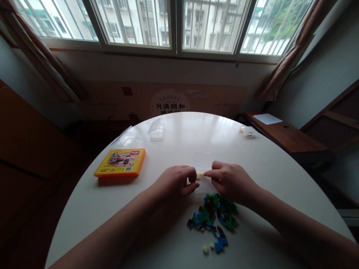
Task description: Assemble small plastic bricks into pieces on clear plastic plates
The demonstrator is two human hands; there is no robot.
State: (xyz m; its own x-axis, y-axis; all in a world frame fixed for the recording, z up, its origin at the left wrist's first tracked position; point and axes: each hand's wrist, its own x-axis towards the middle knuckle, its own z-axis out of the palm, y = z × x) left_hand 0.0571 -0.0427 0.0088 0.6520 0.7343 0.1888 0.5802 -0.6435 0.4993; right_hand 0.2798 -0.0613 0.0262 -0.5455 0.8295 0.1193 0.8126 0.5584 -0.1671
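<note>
A short row of small yellow building bricks (pixel 199 175) sits at the clear plastic box (pixel 206 188) in front of me. My left hand (pixel 178 181) is closed at the left end of that row, with index finger and thumb curled towards each other; its grip is partly hidden. From the other side, the stretched index finger of my right hand (pixel 234 181) touches the right end of the yellow bricks. Its thumb stays apart below. Just nearer to me lies a loose pile of small building bricks (pixel 214 213) in blue, green, dark brown and pale yellow.
An orange and yellow flat box (pixel 120 163) lies on the left of the round white table (pixel 168 147). Behind it are clear plastic cases (pixel 127 138) and an open clear box (pixel 157 130). A small clear bag (pixel 248 131) lies at the far right edge.
</note>
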